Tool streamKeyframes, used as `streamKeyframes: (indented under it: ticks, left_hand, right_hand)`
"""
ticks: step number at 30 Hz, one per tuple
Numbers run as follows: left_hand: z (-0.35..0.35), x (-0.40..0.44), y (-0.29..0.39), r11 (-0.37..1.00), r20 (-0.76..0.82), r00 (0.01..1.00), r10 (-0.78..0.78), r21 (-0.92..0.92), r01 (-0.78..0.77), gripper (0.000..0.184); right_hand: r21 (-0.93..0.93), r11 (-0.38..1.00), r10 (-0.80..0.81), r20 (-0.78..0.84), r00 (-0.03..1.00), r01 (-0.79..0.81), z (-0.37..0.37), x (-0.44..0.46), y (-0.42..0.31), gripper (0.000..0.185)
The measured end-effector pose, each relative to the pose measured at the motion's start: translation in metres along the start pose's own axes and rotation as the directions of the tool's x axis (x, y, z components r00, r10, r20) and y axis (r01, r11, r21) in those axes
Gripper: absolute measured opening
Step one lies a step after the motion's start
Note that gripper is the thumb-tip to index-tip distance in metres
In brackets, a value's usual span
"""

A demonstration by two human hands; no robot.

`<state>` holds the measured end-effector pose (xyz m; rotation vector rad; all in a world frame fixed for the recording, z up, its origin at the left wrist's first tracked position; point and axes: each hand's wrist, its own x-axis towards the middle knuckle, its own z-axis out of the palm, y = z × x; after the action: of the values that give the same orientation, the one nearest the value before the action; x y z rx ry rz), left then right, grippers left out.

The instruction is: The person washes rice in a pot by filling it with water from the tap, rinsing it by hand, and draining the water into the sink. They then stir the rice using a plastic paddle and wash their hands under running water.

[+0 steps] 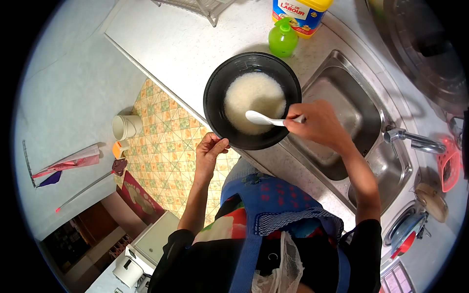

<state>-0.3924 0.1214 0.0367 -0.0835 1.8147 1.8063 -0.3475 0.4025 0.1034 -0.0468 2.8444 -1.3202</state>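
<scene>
A round black inner pot stands on the counter, close to the sink. White rice covers its bottom, with what looks like water around it. My right hand grips the handle of a white spoon, whose bowl is over the rice; whether it touches the rice I cannot tell. My left hand pinches the near left rim of the pot between thumb and fingers.
Right of the pot lies a steel sink with a faucet. A green pump bottle and a yellow-blue Labour container stand behind it. A wire rack is at the back; a white bucket sits on the tiled floor.
</scene>
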Motion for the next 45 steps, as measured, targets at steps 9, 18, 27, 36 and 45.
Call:
streamKeyframes:
  ticks: [9,18,27,36,45]
  left_hand:
    - [0.002,-0.001,-0.001,0.999,-0.032,0.999,-0.003,-0.042,0.002,0.012]
    - [-0.005,0.019,0.011,0.991,-0.096,0.988,0.118,-0.051,-0.123,0.016]
    - [-0.026,0.055,0.030,0.993,-0.085,0.991,0.107,0.050,-0.103,0.014]
    - [-0.026,0.044,0.023,0.990,-0.011,0.990,0.143,-0.005,-0.143,0.016]
    - [-0.009,0.004,-0.001,0.971,-0.008,0.998,0.058,-0.231,-0.058,0.018]
  right_hand:
    - [-0.186,0.981,0.028,-0.146,0.989,-0.055,0.005,0.006,0.008,0.010]
    - [0.657,0.713,0.320,0.004,0.947,-0.244,0.004,-0.047,0.028,0.019]
    - [0.610,0.772,0.418,-0.281,0.864,-0.175,0.036,-0.028,0.031,0.020]
    - [0.319,0.933,0.343,-0.642,0.686,-0.167,0.074,-0.007,0.037,0.022]
    - [-0.023,0.987,0.113,-0.612,0.783,-0.160,0.061,0.030,0.051,0.019]
